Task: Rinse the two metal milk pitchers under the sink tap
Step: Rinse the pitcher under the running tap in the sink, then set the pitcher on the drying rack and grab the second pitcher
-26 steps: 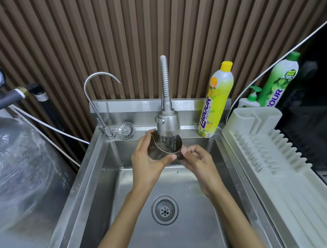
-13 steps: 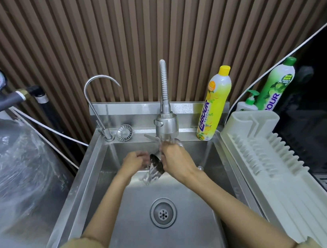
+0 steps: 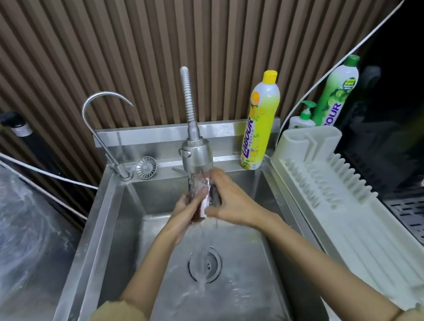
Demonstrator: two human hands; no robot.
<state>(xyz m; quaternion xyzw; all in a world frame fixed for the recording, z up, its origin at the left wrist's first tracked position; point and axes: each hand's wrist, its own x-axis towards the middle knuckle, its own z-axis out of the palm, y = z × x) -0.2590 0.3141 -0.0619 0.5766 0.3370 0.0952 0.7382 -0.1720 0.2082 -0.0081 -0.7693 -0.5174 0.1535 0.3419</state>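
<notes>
We hold the pitcher (image 3: 209, 197) under the tap (image 3: 196, 154), above the sink (image 3: 115, 214) drain (image 3: 204, 264). Left hand (image 3: 184, 211) wraps it from below; right hand (image 3: 229, 201) grips its far side. Water runs over both hands. Pitcher mostly hidden, blurred.

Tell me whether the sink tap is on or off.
On. Water streams from the spray tap over the pitcher toward the drain.

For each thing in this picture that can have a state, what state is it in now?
Spray tap: running.
Curved tap: off.
Milk pitcher: under the water, held by left hand and right hand.
Yellow bottle: upright, capped.
Green bottle: upright, capped.
Sink drain: open.
</notes>
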